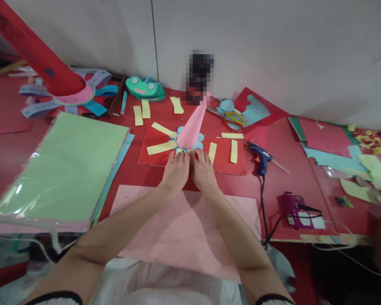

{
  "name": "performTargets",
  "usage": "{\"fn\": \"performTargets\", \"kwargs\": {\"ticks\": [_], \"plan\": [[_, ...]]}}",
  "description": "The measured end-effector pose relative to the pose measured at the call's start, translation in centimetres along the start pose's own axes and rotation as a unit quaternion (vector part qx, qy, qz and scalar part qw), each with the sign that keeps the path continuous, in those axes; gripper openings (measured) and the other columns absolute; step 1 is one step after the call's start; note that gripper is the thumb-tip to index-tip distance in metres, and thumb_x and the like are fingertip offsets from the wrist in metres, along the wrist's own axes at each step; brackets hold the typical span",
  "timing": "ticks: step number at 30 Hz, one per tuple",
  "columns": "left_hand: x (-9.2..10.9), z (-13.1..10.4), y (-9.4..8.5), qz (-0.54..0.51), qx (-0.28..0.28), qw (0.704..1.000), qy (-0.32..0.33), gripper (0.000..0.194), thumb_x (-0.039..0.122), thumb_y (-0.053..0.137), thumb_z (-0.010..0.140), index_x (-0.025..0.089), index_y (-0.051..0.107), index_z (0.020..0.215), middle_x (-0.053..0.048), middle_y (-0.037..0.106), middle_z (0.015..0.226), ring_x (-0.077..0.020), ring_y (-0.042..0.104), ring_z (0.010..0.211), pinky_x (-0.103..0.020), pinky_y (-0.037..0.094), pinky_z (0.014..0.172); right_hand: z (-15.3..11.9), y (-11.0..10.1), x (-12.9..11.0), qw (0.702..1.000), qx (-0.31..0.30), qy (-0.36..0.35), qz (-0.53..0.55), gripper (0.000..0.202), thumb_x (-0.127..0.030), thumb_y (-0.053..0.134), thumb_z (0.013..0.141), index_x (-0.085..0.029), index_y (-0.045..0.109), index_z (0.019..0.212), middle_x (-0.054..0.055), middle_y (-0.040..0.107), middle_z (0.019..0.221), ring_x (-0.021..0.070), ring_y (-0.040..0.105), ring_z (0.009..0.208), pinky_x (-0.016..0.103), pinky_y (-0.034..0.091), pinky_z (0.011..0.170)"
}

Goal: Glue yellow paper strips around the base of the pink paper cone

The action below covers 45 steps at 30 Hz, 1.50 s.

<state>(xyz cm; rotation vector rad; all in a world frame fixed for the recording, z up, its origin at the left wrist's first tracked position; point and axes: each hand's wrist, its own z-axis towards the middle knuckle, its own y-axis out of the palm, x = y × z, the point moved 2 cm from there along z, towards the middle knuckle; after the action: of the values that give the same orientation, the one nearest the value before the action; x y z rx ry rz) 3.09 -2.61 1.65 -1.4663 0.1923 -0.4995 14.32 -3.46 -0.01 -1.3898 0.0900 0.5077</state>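
A pink paper cone [193,127] stands, leaning slightly right, with light blue paper petals [200,137] around its base. Two yellow paper strips [161,147] stick out from its left side. At the front of the base, my left hand [176,169] and my right hand [204,171] are side by side, nearly touching. Their fingers are bent and closed on a yellow strip, of which only small bits show between the fingertips. Beneath lies a red sheet [158,159], with more loose yellow strips [234,151] on its right part.
A blue glue gun [260,159] lies right, its cord running to a purple power socket [298,212]. Scissors [233,120] and paper scraps are behind. Left are packed green sheets [63,165], frog-face cutouts [144,89] and a red paper tube [41,51]. A pink sheet [184,228] lies in front.
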Motion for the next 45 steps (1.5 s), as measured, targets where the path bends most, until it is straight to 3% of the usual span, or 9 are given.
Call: {"fn": "performTargets", "kwargs": {"ticks": [8,18,25,31,35,39,45], "plan": [[-0.1,-0.5,0.1,-0.007,0.014,1.000,-0.022,0.042,0.009,0.034,0.093,0.004,0.055,0.130,-0.020,0.061,0.132,-0.0272,0.057,0.125,-0.044,0.038,0.112,0.0,-0.1,0.1,1.000,-0.005,-0.003,0.001,0.045,-0.014,0.036,0.092,-0.011,0.052,0.135,0.019,0.052,0.132,0.0288,0.042,0.131,0.051,0.038,0.110],[-0.1,-0.5,-0.5,-0.005,-0.028,0.999,-0.017,0.043,0.005,0.036,0.090,-0.001,0.053,0.130,-0.025,0.060,0.131,-0.0295,0.057,0.125,-0.046,0.038,0.111,-0.1,-0.3,-0.1,1.000,-0.008,0.002,-0.004,0.043,-0.018,0.037,0.095,-0.010,0.053,0.134,0.019,0.052,0.132,0.0276,0.044,0.130,0.048,0.036,0.112],[-0.4,-0.1,-0.9,0.019,-0.019,1.000,-0.003,0.039,0.003,0.038,0.088,0.000,0.055,0.123,-0.023,0.068,0.118,-0.0291,0.064,0.114,-0.045,0.042,0.107,0.1,-0.2,0.1,1.000,0.008,0.019,0.022,0.043,-0.020,0.036,0.096,-0.010,0.053,0.134,0.018,0.055,0.130,0.0258,0.046,0.128,0.046,0.036,0.112],[-1.1,0.2,-1.6,0.006,-0.002,1.000,0.008,0.034,0.003,0.039,0.089,0.003,0.060,0.116,-0.016,0.074,0.096,-0.0257,0.070,0.097,-0.044,0.041,0.109,0.2,-0.1,0.5,0.996,0.069,0.029,0.039,0.039,-0.024,0.033,0.099,-0.016,0.061,0.124,0.014,0.061,0.124,0.0246,0.050,0.124,0.045,0.041,0.108],[-1.1,0.0,-1.4,0.003,0.001,1.000,-0.006,0.039,0.008,0.037,0.093,0.004,0.056,0.127,-0.018,0.067,0.120,-0.0270,0.063,0.115,-0.046,0.036,0.113,0.0,-0.1,0.2,0.997,0.065,0.025,0.017,0.038,-0.024,0.035,0.099,-0.014,0.063,0.123,0.015,0.060,0.127,0.0262,0.049,0.126,0.047,0.039,0.109],[-1.1,-0.5,-0.9,0.001,-0.037,0.997,-0.064,0.044,0.018,0.036,0.097,0.003,0.049,0.137,-0.021,0.047,0.146,-0.0328,0.044,0.136,-0.053,0.031,0.115,-0.1,-0.2,0.1,0.999,0.044,0.029,-0.001,0.039,-0.024,0.035,0.099,-0.014,0.061,0.126,0.015,0.058,0.130,0.0281,0.047,0.129,0.048,0.038,0.110],[-1.4,-0.6,-0.6,-0.021,-0.060,0.994,-0.087,0.046,0.029,0.040,0.098,0.014,0.048,0.140,-0.014,0.044,0.150,-0.0341,0.035,0.142,-0.057,0.025,0.116,0.0,-0.4,-0.1,0.999,0.028,0.029,-0.014,0.039,-0.023,0.034,0.099,-0.016,0.059,0.128,0.015,0.057,0.131,0.0281,0.045,0.131,0.050,0.038,0.110]]}}
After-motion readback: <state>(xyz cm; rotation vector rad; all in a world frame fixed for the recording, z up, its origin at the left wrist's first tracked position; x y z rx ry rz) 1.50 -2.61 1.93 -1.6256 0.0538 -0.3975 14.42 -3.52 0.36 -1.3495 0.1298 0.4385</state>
